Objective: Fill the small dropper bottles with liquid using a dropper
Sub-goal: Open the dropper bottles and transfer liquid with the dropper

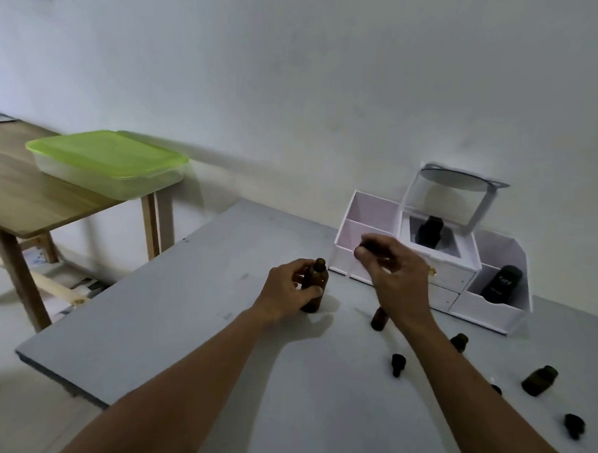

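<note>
The left hand is wrapped round a big brown bottle that stands on the grey table. Its fingers grasp the body, I'd say to keep the bottle from tipping while its neck is open. The left forearm reaches straight out, low over the table.

The right hand hangs higher, just right of the bottle's mouth, with the wrist bent and the fingertips pinching the dark top of a dropper. Whether its glass tube holds any liquid is too faint to tell. It looks lifted clear of the bottle, ready to carry across.

One small bottle stands just beside the right wrist, and another small bottle is half hidden by the forearm. A third bottle sits further right. Loose caps lie between them, probably taken off so the necks are open for filling. A white organiser sits behind against the wall.
</note>
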Demonstrator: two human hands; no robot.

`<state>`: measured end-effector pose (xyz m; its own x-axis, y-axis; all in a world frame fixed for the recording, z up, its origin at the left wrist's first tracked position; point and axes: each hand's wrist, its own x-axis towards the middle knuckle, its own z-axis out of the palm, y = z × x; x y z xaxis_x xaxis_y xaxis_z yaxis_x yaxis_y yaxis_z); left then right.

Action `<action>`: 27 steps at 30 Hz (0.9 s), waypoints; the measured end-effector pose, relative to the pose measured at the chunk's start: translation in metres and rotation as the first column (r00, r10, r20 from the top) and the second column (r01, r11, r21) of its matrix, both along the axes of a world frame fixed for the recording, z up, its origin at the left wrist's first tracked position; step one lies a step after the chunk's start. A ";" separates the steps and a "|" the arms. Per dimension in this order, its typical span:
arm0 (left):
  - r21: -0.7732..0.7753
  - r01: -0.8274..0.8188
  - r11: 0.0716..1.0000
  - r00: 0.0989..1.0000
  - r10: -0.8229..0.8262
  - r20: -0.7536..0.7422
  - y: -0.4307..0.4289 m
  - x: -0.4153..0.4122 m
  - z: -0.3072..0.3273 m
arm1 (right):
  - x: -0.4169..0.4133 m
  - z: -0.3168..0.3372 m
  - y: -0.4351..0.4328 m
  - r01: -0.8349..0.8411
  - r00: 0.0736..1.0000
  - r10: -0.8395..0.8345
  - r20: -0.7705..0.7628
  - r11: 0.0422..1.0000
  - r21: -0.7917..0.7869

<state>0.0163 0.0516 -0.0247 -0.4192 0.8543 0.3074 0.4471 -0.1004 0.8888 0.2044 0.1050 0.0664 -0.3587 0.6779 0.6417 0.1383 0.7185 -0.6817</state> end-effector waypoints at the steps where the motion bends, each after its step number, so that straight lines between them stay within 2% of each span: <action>1: 0.009 -0.001 1.000 1.000 0.001 0.018 0.001 0.000 -0.002 | -0.003 0.005 0.002 -0.002 0.997 -0.003 -0.076 0.998 -0.058; 5: 0.034 -0.014 0.999 0.996 0.011 0.089 0.006 0.000 -0.012 | -0.016 0.014 0.009 -0.062 0.968 0.015 -0.251 0.981 -0.181; 10: 0.091 0.010 0.996 0.992 -0.021 0.122 0.008 -0.001 -0.017 | -0.032 0.017 0.013 -0.125 0.949 0.054 -0.312 0.969 -0.212; 21: 0.080 0.036 0.996 0.997 -0.041 0.065 0.007 -0.003 -0.018 | -0.050 0.008 0.015 -0.068 0.987 0.037 -0.156 0.978 -0.198; 27: 0.121 0.030 0.992 0.997 -0.038 0.066 0.006 -0.002 -0.017 | -0.046 0.015 0.014 -0.092 0.955 0.034 -0.296 0.978 -0.186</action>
<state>0.0138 0.0573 -0.0416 -0.4142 0.8268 0.3806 0.3808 -0.2224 0.8975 0.1580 0.1190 0.0811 -0.2234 0.7824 0.5813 -0.1269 0.5680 -0.8132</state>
